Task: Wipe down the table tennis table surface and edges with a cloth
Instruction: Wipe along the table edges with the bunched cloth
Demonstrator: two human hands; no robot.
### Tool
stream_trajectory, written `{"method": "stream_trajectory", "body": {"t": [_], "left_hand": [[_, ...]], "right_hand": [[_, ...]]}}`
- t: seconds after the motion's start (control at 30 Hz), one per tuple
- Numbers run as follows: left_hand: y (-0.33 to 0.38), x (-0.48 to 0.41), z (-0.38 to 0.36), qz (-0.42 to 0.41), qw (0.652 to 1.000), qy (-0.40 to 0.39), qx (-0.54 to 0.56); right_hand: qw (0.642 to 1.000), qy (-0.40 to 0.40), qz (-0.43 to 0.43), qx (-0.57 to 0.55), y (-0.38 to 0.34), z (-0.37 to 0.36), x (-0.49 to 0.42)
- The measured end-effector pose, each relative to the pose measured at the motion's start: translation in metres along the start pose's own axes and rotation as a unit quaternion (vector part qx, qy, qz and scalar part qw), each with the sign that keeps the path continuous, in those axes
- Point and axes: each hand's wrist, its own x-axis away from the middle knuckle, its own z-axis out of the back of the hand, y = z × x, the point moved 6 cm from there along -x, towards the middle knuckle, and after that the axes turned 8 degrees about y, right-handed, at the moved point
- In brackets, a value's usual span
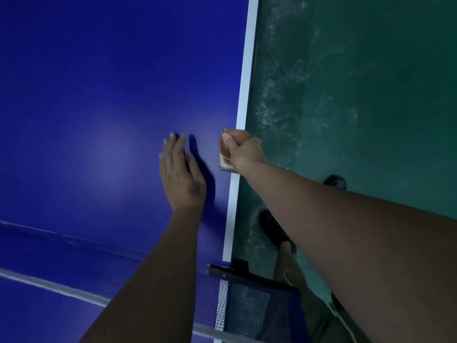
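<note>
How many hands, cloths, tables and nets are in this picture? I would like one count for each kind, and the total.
Hands: 2, the left hand flat on the table and the right hand gripping the cloth
Cloth: 1, at the white edge line
Table: 1, blue
Net: 1
Total: 5
</note>
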Motion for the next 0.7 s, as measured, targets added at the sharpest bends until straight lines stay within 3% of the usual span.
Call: {"method": "stream_trajectory", "body": {"t": [0.17,0.37,0.7], "left_hand": [[0.038,-0.079,-0.034,0.061,0.997,-0.001,0.048],[0.038,-0.092,-0.057,0.076,0.992,-0.001,-0.104],[0.037,-0.097,-0.059,0.084,0.987,-0.003,-0.139]], "right_hand": [[1.000,0.003,0.008,-0.012,-0.014,0.004,-0.019],[0.999,0.020,0.005,-0.036,-0.026,0.006,-0.030],[1.000,0.002,-0.030,-0.001,-0.065,0.017,-0.053]]}}
